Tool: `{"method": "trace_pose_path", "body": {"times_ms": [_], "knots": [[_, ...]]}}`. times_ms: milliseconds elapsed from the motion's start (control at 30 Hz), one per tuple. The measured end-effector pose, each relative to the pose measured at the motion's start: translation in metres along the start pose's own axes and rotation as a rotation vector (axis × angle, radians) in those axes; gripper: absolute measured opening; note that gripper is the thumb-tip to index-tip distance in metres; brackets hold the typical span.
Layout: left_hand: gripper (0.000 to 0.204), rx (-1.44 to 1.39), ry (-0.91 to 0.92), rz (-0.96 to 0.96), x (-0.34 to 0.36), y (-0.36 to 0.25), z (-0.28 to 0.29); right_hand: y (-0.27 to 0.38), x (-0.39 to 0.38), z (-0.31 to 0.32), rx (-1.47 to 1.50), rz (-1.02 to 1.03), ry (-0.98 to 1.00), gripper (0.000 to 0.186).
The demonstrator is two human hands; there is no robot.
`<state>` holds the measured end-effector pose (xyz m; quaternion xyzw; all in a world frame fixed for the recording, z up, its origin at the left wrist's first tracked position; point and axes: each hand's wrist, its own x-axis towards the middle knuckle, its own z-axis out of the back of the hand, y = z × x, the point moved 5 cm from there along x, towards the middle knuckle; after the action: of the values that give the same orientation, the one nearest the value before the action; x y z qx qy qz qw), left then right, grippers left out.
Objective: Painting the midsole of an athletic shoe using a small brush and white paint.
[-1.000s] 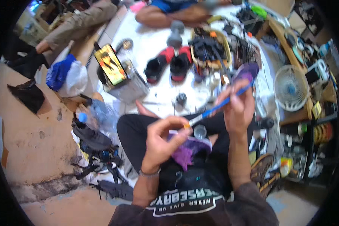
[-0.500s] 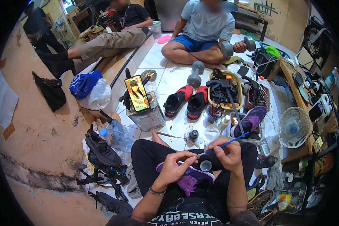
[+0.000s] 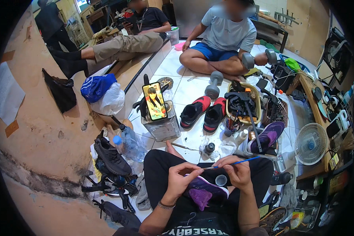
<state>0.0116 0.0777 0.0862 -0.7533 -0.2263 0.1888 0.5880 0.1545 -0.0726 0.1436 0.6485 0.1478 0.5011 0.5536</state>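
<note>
Blue-handled brush (image 3: 245, 160) tipped flatter since half a second ago. Left hand (image 3: 181, 181): thumb and forefinger pinched together on brush's pale end. Right hand (image 3: 238, 173): thumb and fingers closed round blue handle. Small clear cup (image 3: 221, 180) just below grip, between hands. Purple shoe (image 3: 210, 189) below grip, beside cup. Dark bottle (image 3: 210, 148) beyond grip; second purple shoe (image 3: 272, 133) beyond, to right. Farther off: red-and-black shoes (image 3: 214, 116) ahead of grip; phone (image 3: 156, 101) propped on metal tin (image 3: 161, 128), ahead and left. Well beyond: seated person (image 3: 228, 33) holding dumbbell (image 3: 248, 61).
</note>
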Motion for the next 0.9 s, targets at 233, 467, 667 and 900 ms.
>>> {"method": "trace_pose_path", "body": {"times_ms": [233, 467, 667, 900], "knots": [[0.009, -0.034, -0.109, -0.111, 0.001, -0.005, 0.031, -0.012, -0.007, 0.014, 0.134, 0.010, -0.127, 0.016], [0.029, 0.267, -0.399, -0.252, -0.002, 0.014, 0.110, -0.035, -0.034, 0.032, 0.155, -0.133, -0.258, 0.018], [0.046, 0.344, -0.660, -0.366, -0.008, 0.053, 0.144, -0.063, -0.063, 0.051, 0.052, -0.276, -0.313, 0.022], [0.051, 0.394, -0.558, -0.445, 0.004, 0.050, 0.140, -0.126, -0.112, 0.078, 0.075, -0.463, -0.466, 0.019]]}}
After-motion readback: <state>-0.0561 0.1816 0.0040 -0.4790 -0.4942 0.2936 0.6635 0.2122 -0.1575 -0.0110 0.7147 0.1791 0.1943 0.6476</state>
